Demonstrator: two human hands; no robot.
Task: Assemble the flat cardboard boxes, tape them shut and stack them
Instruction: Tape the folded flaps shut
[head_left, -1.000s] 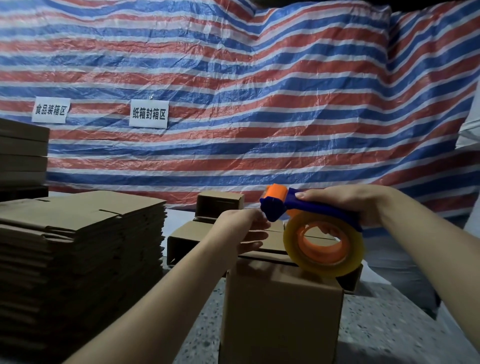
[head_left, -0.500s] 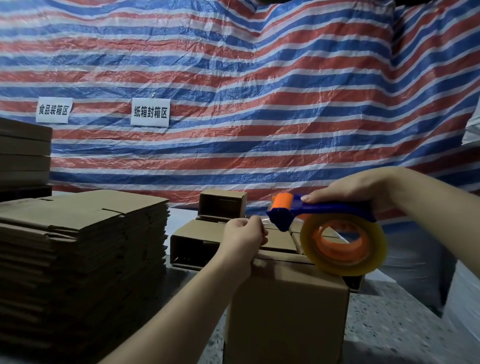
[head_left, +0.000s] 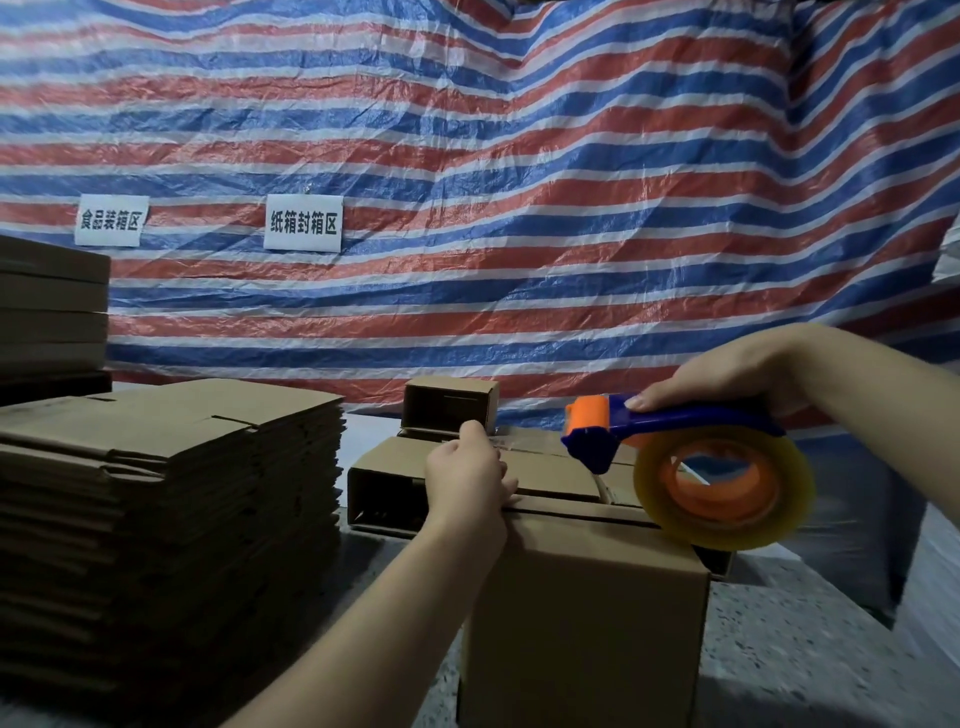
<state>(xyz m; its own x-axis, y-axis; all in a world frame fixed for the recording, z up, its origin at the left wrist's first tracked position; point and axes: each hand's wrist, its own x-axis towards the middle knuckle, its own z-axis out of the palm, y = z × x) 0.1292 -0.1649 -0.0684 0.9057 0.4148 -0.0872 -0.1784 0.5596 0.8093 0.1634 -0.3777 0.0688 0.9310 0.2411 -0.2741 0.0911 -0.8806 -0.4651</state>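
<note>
An assembled cardboard box (head_left: 582, 618) stands upright in front of me on the speckled table. My right hand (head_left: 727, 374) grips the blue handle of a tape dispenser (head_left: 691, 452) with an orange roller and a clear tape roll, held just above the box's top right edge. My left hand (head_left: 467, 475) rests at the box's far left top corner and pinches the free end of the clear tape strip (head_left: 524, 441), which stretches from the dispenser's head to my fingers.
A tall stack of flat cardboard boxes (head_left: 166, 499) fills the left. Behind the box lie several open assembled boxes (head_left: 395, 483), one small one (head_left: 449, 408) on top. More cardboard (head_left: 52, 306) is piled at far left. A striped tarp (head_left: 519, 208) with two paper signs hangs behind.
My right hand has pulled the dispenser to the right, away from my left hand. The left fingers closed on the tape end, and a strip of tape is drawn out between them.
</note>
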